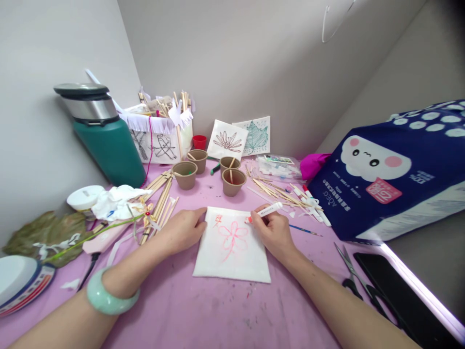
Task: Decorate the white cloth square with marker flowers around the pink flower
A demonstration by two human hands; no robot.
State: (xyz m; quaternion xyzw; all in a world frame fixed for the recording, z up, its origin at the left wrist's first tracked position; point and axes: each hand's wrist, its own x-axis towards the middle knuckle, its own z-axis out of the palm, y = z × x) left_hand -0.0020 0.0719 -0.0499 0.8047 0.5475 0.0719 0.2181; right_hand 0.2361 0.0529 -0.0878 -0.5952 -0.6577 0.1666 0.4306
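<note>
A white square sheet [243, 266], cloth or soft paper, lies flat on the table. It bears a pink flower drawing [233, 236] with a stem and a small orange-red mark near its top left. My right hand [273, 231] grips a white marker [271, 209] with a red end, tip close to the sheet's upper right edge. At the sheet's upper left edge rests my left hand [183, 230], thumb and forefinger apart, holding nothing. A pale green bangle [111, 293] is on the left wrist. Several brown pots [234, 182] with sticks in them stand beyond the sheet.
Left are a green bottle [109, 148], thin sticks [160, 208] and crumpled white tissue [118, 201]. Right are markers [312, 206], a thin blue brush [305, 230], scissors [358, 278], a black phone [403, 300] and a large blue package [378, 184]. Two drawings [227, 139] lean on the wall.
</note>
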